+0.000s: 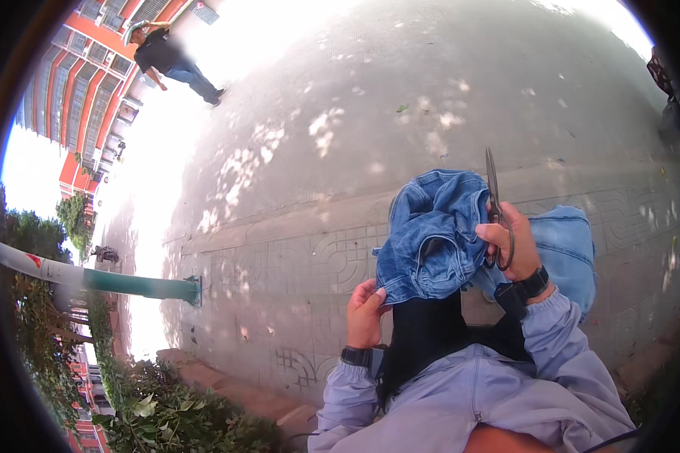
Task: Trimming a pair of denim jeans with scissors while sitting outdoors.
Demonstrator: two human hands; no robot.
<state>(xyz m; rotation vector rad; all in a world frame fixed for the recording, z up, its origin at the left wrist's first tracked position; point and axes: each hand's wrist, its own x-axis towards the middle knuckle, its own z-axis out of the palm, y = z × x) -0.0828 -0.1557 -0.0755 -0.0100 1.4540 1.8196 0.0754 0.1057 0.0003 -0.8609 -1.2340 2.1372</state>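
Outdoors, reading from the left, a green-and-white pole (pixel 98 279) slants across a paved walkway (pixel 431 113) beside a hedge (pixel 181 419), with a red building (pixel 91 68) and another person (pixel 170 60) walking far off at the top. Nearer, the left hand (pixel 365 313) pinches the lower edge of a bunched blue denim garment (pixel 431 238), fingers closed on the cloth and thumb tucked under. Right of it, the right hand (pixel 515 245) grips a pair of scissors (pixel 496 204) through the loops, blades together and pointing up, touching the denim's side. This looks like the positioning stage before a cut; a cut would call for taut fabric and opened blades.
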